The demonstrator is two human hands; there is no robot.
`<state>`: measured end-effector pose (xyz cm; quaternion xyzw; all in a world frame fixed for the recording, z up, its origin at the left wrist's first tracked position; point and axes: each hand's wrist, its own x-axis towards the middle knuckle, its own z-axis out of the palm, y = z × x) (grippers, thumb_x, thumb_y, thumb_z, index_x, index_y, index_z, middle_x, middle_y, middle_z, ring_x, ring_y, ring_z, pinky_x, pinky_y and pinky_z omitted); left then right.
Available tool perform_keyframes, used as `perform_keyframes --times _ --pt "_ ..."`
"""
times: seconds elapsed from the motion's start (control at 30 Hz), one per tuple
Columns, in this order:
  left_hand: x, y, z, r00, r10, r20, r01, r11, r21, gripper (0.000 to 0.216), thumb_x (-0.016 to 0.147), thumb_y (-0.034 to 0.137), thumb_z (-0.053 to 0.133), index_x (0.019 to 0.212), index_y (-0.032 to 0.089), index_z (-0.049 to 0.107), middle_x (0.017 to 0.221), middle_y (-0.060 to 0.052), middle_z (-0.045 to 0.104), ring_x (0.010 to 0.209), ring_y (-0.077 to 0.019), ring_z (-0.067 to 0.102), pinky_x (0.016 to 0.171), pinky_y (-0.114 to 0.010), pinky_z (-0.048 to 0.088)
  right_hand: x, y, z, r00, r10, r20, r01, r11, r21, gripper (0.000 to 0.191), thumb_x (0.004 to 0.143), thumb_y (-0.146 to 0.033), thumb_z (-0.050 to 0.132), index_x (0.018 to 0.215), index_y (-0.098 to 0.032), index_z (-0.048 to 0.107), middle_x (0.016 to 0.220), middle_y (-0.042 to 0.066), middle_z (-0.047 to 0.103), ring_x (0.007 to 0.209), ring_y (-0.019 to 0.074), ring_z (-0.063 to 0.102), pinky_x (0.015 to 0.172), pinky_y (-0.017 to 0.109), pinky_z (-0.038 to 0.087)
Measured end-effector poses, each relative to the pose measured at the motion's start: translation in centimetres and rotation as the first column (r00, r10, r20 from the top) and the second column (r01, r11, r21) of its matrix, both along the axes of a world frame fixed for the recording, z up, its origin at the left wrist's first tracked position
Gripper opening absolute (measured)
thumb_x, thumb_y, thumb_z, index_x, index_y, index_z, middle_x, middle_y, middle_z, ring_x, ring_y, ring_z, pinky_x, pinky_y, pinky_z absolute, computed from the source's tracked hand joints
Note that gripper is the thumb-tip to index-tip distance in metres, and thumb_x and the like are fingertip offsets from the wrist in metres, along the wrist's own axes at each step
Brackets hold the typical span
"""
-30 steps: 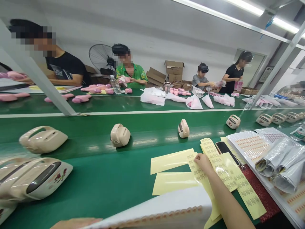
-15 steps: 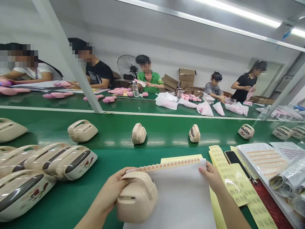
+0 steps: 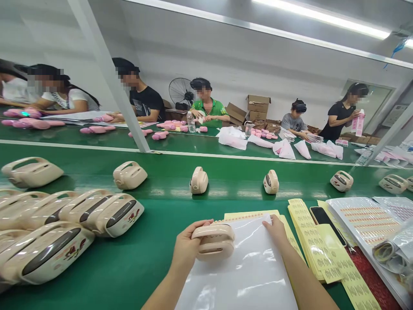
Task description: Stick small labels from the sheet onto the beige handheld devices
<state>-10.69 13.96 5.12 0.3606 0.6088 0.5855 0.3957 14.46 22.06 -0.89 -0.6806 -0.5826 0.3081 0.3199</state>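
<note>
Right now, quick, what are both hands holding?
Left hand: closed, holding a cream gadget.
Right hand: closed, pinching the white sheet near its top corner.

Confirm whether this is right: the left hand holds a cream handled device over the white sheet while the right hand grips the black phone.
No: the head view shows the right hand gripping the white sheet, not the black phone; the rest stands.
</note>
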Motion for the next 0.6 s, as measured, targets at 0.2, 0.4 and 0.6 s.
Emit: perform_keyframes --times 0.2,0.4,0.6 --pt "1.7 0.6 -2.5 0.985 -0.014 -0.170 0.015 1.000 0.007 0.023 0.060 0.025 0.054 0.075 0.024 0.071 0.090 -0.003 0.075 0.105 -0.0296 0.059 0.096 -0.042 0.041 2.7 -1.6 0.6 0.983 -0.054 0.178 0.025 0.987 0.159 0.026 0.080 -0.025 0.046 0.104 -0.019 0.055 0.108 0.013 0.057 0.104 0.0266 0.054 0.089 0.038 0.043" --pt "1.3 0.3 -3.8 0.946 -0.017 -0.324 0.035 0.998 0.050 0.037 0.059 0.018 0.042 0.085 0.024 0.068 0.097 -0.004 0.072 0.109 -0.0289 0.057 0.098 -0.041 0.039 5.1 -5.6 -0.3 0.939 -0.109 0.325 0.076 0.991 0.112 0.052 0.070 -0.032 0.062 0.117 -0.013 0.050 0.118 0.019 0.055 0.116 0.0364 0.046 0.094 0.046 0.039" --pt "0.8 -0.6 -2.4 0.835 -0.079 -0.544 0.190 0.970 0.150 0.043 0.067 0.031 0.052 0.109 0.023 0.057 0.118 -0.009 0.061 0.120 -0.0338 0.045 0.101 -0.048 0.032 3.9 -6.1 -1.9 0.924 -0.089 0.371 0.047 0.992 0.121 0.051 0.071 -0.014 0.053 0.122 -0.009 0.047 0.126 0.023 0.050 0.121 0.0398 0.040 0.100 0.051 0.031"
